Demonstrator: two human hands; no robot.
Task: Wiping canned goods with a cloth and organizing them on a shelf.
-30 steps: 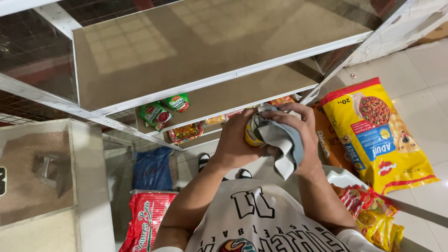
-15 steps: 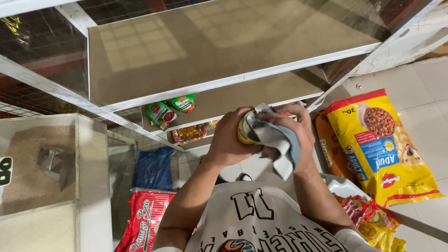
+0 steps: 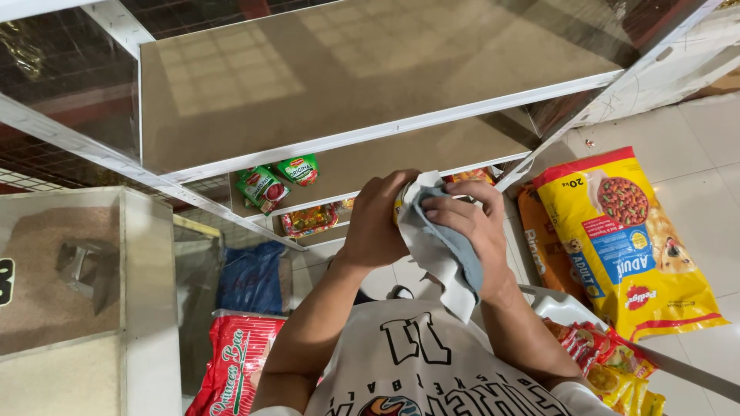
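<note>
My left hand (image 3: 375, 225) is closed around a small yellow can (image 3: 400, 206), of which only a sliver shows between my hands. My right hand (image 3: 468, 223) presses a grey and white cloth (image 3: 445, 258) against the can's side, the cloth hanging down below my wrist. Both hands are held in front of my chest, just below the front rail of a white metal shelf unit (image 3: 401, 127) with brown boards.
Green and red sauce pouches (image 3: 276, 181) lie on a lower shelf. A large yellow pet food bag (image 3: 636, 239) leans on the tiled floor at right. A red rice sack (image 3: 231, 370) and blue sack (image 3: 253, 277) sit low left, beside a glass-sided bin (image 3: 146, 300).
The hands stay together on the can; the cloth has shifted slightly over it as my right hand rubs. The view has drifted a little.
</note>
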